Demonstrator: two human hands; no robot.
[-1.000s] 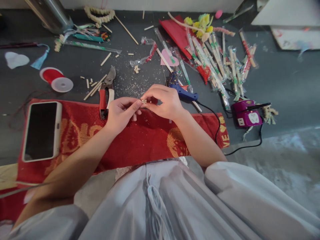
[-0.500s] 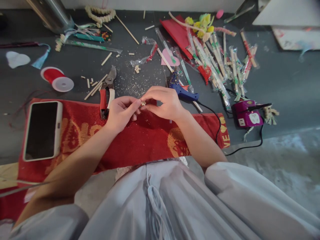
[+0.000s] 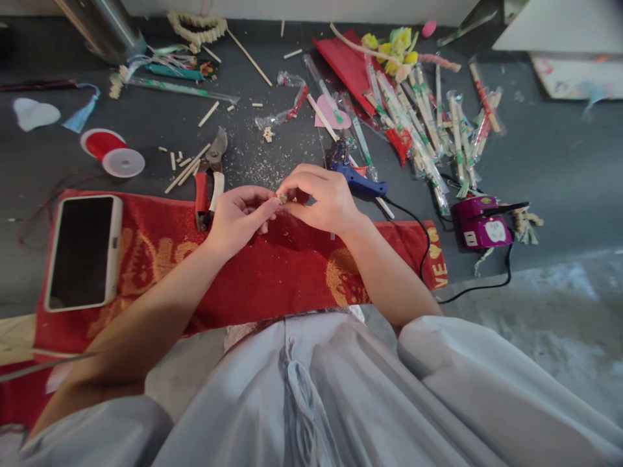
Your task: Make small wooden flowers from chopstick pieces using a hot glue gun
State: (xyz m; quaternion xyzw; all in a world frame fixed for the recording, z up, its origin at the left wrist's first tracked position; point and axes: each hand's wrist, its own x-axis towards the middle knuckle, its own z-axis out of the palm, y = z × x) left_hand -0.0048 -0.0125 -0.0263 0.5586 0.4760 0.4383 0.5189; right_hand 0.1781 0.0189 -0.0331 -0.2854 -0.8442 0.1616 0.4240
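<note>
Between my fingertips is a small pale wooden piece (image 3: 281, 199), partly covered by the fingers. My left hand (image 3: 241, 217) pinches it from the left with thumb and forefinger. On the other side my right hand (image 3: 318, 198) is closed on the same piece, thumb and fingers curled to a pinch. Both hands are over the far edge of a red towel (image 3: 272, 279). Pruning shears (image 3: 209, 181) with one red and one white handle lie just left of my left hand. A blue glue gun (image 3: 357, 178) rests beyond my right hand.
Cut stick bits (image 3: 187, 170) and sawdust lie beyond my hands. A phone (image 3: 82, 253) and a red thread spool (image 3: 113, 152) are at left. Several wrapped chopsticks (image 3: 409, 123) spread at right, near a purple power socket (image 3: 481, 224) with a black cord.
The fingertips have shifted slightly around the small wooden piece, which is turned a little and sits marginally higher. Both hands keep their pinch, and the things on the table have not moved.
</note>
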